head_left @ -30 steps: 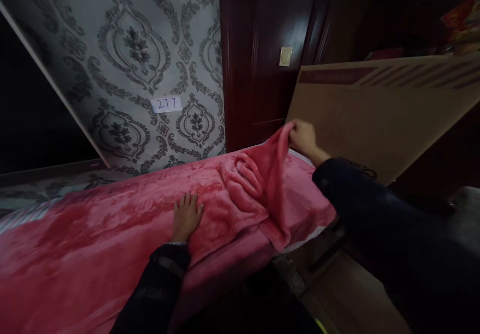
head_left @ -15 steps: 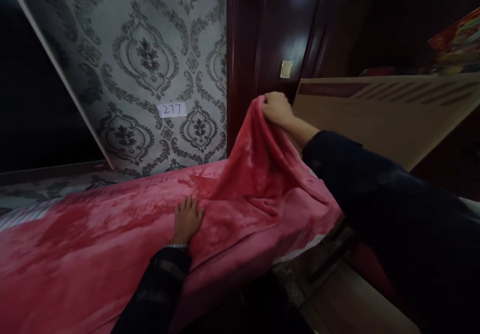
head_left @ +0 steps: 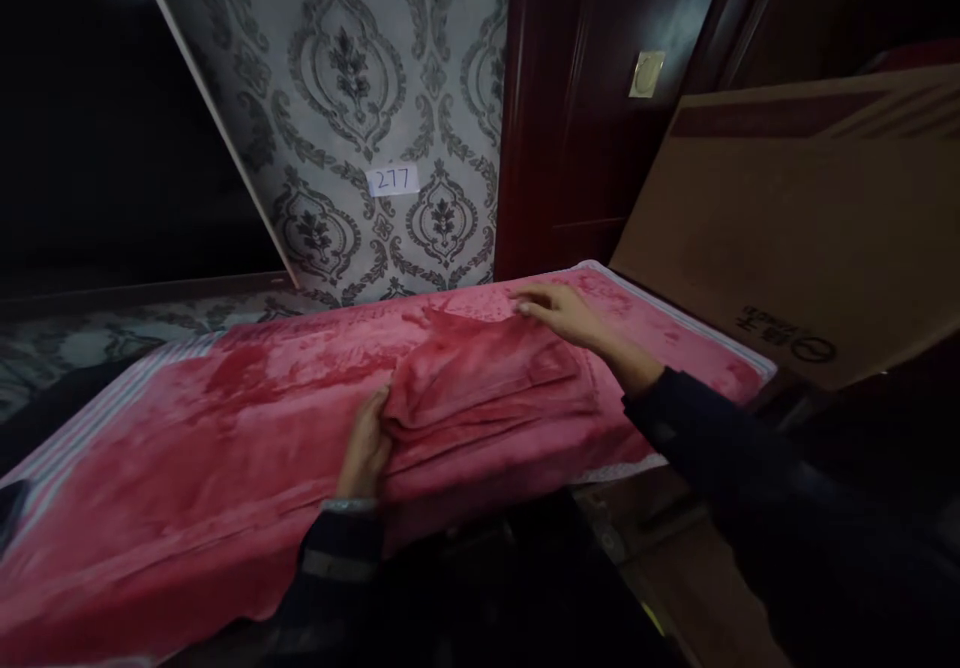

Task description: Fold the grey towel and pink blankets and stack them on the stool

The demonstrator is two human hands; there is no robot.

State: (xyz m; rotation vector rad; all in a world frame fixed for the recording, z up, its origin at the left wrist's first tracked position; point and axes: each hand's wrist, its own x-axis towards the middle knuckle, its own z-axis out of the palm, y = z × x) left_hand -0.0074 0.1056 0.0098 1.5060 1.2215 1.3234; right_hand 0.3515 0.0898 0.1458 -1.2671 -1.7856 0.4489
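- Apparently layering and squaring up a folded red cloth (head_left: 487, 363), lying on top of the pink cover (head_left: 247, 448).
- Gripping its left end in the curled fingers of the left hand (head_left: 365, 443).
- Held at its far edge, right hand (head_left: 562, 316), with fingers loosely parted; cannot tell whether touching.
- Likely calls for steadying that left end while flattening uneven layers.
- Beyond the cover's right end, a cardboard box (head_left: 787, 218), contents not visible.
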